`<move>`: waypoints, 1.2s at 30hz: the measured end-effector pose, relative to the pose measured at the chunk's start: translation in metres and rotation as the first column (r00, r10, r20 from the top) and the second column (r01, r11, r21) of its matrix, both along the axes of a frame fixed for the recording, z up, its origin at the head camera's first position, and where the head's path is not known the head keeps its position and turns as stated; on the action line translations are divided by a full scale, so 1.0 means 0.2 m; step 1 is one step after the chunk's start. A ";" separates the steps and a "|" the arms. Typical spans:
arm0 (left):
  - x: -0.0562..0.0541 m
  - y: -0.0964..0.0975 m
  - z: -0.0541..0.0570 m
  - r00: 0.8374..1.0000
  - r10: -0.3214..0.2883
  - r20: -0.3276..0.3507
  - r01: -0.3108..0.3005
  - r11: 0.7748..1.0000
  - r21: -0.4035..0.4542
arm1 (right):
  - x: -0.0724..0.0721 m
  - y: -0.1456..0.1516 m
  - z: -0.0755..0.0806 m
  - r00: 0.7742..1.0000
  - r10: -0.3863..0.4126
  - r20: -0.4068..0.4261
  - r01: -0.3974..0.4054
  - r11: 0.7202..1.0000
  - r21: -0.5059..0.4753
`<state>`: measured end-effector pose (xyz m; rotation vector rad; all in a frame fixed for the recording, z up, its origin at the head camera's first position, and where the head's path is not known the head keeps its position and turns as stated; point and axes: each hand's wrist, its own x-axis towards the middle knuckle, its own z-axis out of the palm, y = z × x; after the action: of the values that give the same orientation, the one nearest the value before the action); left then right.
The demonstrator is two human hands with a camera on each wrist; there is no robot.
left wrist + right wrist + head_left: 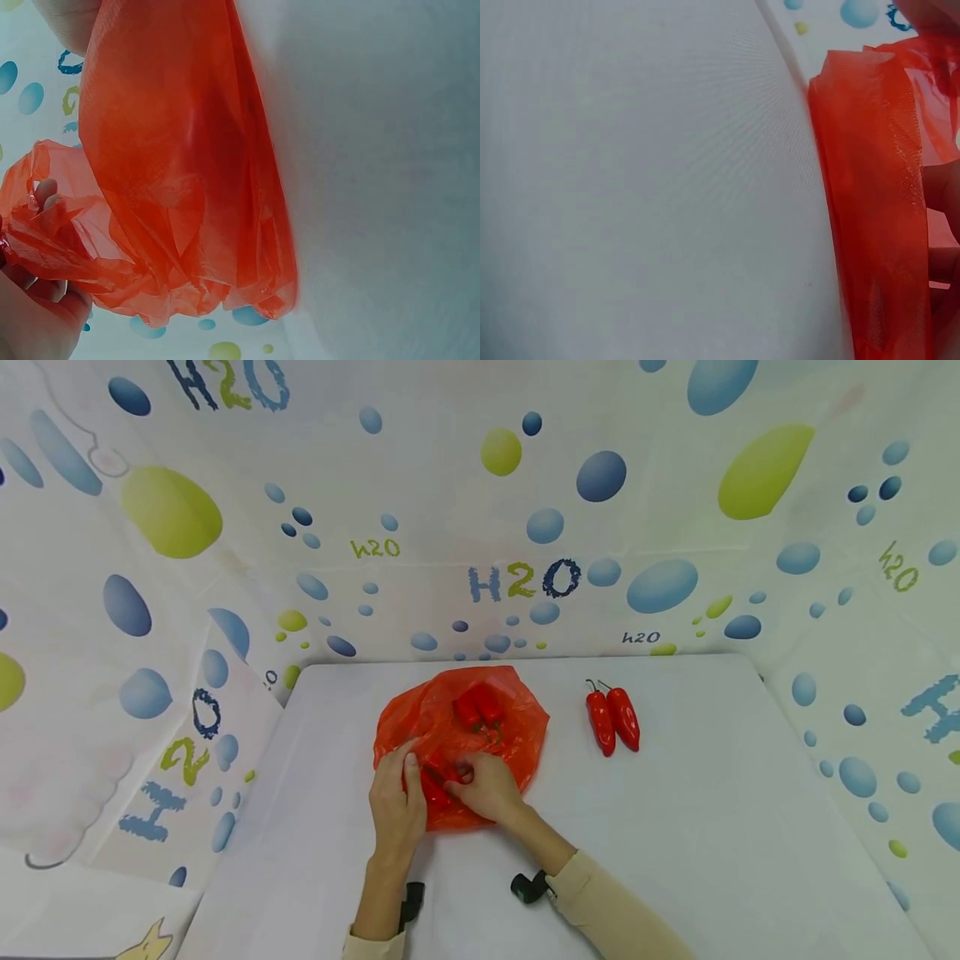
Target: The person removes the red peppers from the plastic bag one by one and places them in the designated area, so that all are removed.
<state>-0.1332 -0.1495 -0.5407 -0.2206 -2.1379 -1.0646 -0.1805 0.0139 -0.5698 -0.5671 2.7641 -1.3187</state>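
Watching from beside the desk [712,827], I see both hands at one bright orange-red plastic bag [522,714] that lies left of the desk's middle. The left hand [396,797] grips the bag's near left edge, fingers against the thin film, presumably because such limp plastic would fold in without a hold. The right hand [489,789] reaches in from the near right with fingers bent beside the red pepper [435,792] between the hands; whether it pinches that pepper or only film, I cannot tell. The hands are close together but apart.

Farther inside the bag lie two peppers [478,703], side by side, stems towards the person, the slack plastic probably keeping them together. To the right, well apart from the bag, a loose pair of peppers [613,720] rests on the desk, stems to the far side. The wrinkled film and the fingers themselves block much of the near contents. A patterned sheet [427,597] closes off the far side.
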 end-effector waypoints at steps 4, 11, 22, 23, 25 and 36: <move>0.00 0.00 0.00 1.000 -0.005 -0.004 0.005 1.000 0.005 | 0.01 0.00 0.01 1.000 -0.002 -0.021 0.002 1.000 0.000; 0.00 0.00 0.00 1.000 0.000 -0.010 0.000 1.000 0.004 | 0.02 0.00 0.01 0.998 -0.011 -0.064 0.011 1.000 -0.003; 0.00 0.00 -0.01 1.000 0.005 0.014 -0.005 1.000 0.008 | 0.02 0.00 0.01 0.998 -0.042 -0.048 0.039 0.998 -0.055; 0.00 0.00 0.00 1.000 0.006 0.005 -0.006 1.000 0.009 | 0.02 0.00 0.01 0.998 -0.043 -0.044 0.040 0.997 -0.062; 0.00 0.00 -0.01 1.000 0.008 -0.010 -0.008 1.000 0.004 | 0.03 0.01 0.02 0.998 -0.045 -0.038 0.042 0.996 -0.081; 0.00 -0.01 -0.02 0.999 0.014 0.037 -0.013 1.000 -0.020 | 0.03 0.04 0.01 0.996 -0.083 -0.033 0.078 0.987 -0.137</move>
<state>-0.1324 -0.1509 -0.5441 -0.1969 -2.1806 -1.0481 -0.1738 0.0209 -0.5677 -0.4970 2.7712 -1.5388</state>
